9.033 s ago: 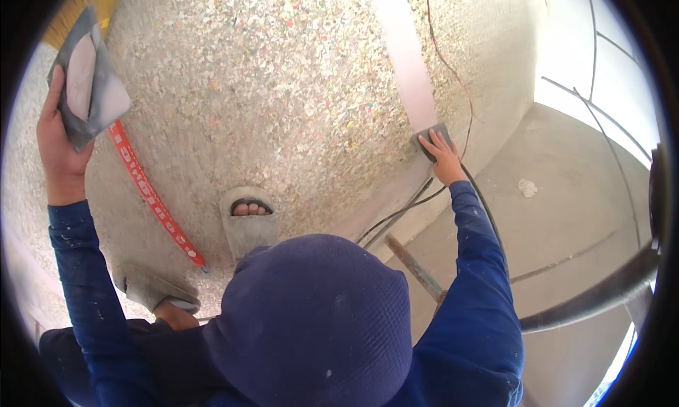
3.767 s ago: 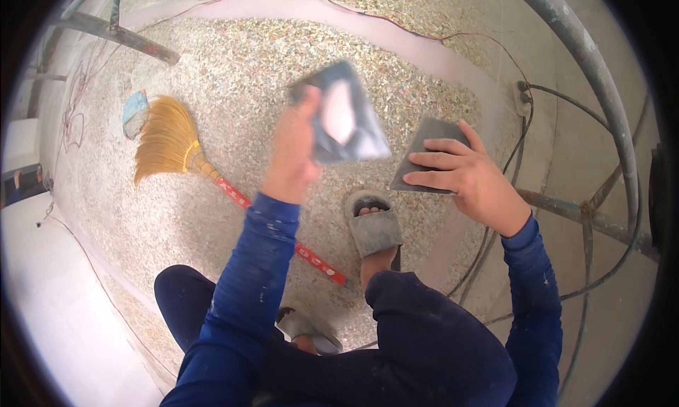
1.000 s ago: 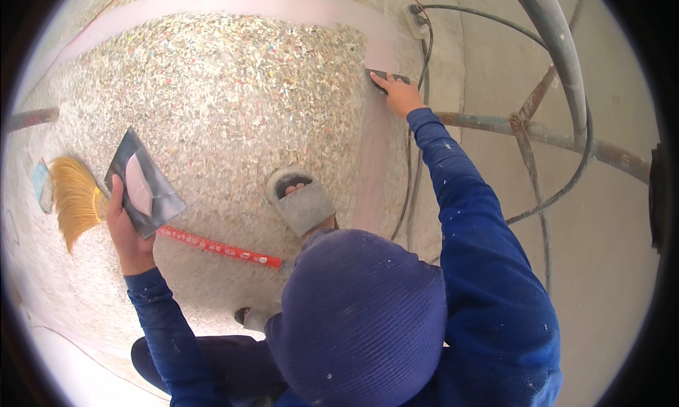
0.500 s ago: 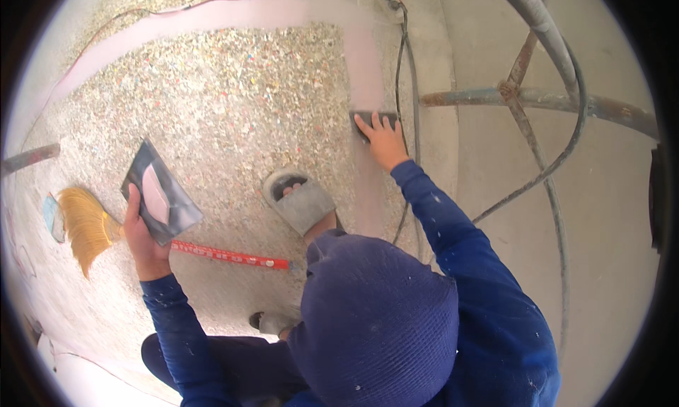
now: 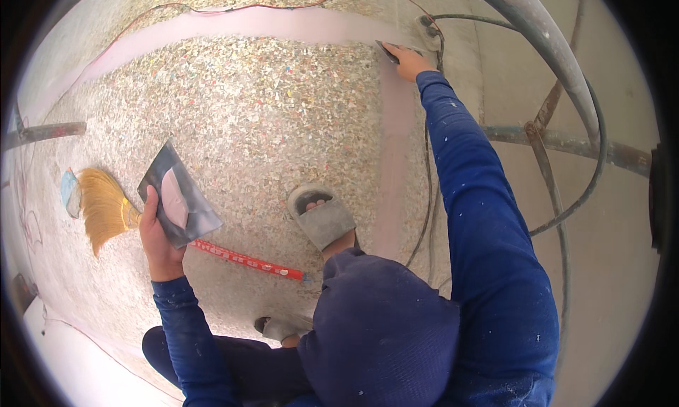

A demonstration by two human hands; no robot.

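My left hand [image 5: 161, 243] grips a dark, flat square plate [image 5: 204, 216] by its near left edge, thumb on top. A lump of pink filler paste [image 5: 175, 198] lies on that plate. My right arm is stretched far forward. In my right hand [image 5: 411, 62] is a dark flat scraper blade [image 5: 386, 51], pressed to the surface where two pink filler bands meet. One pink band [image 5: 396, 131] runs from there back toward me; the other pink band [image 5: 262, 25] stretches left across the far side. Part of the blade is hidden behind my fingers.
A straw broom [image 5: 102, 207] with a red handle [image 5: 254, 262] lies left of my sandalled foot [image 5: 322, 216] on a speckled surface [image 5: 269, 117]. Metal pipes [image 5: 544, 145] and a dark cable [image 5: 427, 195] stand at the right. A thin red wire [image 5: 283, 8] crosses the far side.
My right hand has moved forward along the pink band with the blade, up to the far corner. The left hand still holds the plate. The whole view has shifted slightly.
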